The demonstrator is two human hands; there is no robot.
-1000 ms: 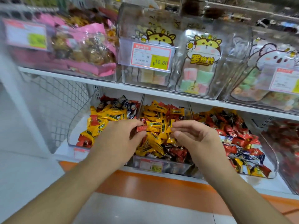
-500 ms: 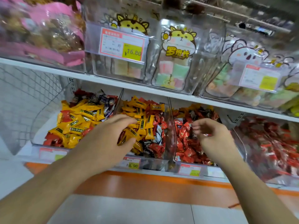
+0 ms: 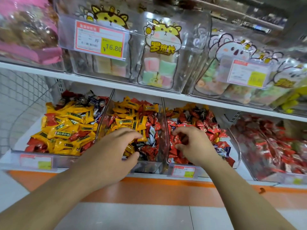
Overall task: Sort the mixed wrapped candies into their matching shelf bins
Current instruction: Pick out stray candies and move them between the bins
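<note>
Nearest the camera, two bare forearms reach over an orange band along the lower shelf (image 3: 166, 190) edge. The left hand (image 3: 113, 151) sits over the front of the second bin (image 3: 146, 166), fingers curved downward with the fingertips against a yellow candy (image 3: 142, 130); whether it actually grips a piece cannot be told. The right hand (image 3: 194, 145) is inside the third bin (image 3: 237, 156), fingers curled down into red wrappers; whether it pinches one is also unclear.

The bins are clear plastic with curved side walls, standing side by side on the lower shelf. The first bin (image 3: 15, 130), far left, holds mostly yellow wrapped candies with red ones along its front and dark blue and silver pieces at the back. The second bin holds yellow wrappers on its left and rear, red ones on its right and a few white-blue pieces near the middle. The third bin is chiefly red, with some yellow and dark wrappers toward the back and blue ones at its right front. The fourth bin (image 3: 249, 170), far right, looks almost wholly red, blurred.

On the upper shelf (image 3: 116, 83) stand tall clear containers with cartoon animal bags of pastel sweets, a price tag (image 3: 99, 39) reading 16.80, and pink packets (image 3: 29, 34) at left.
</note>
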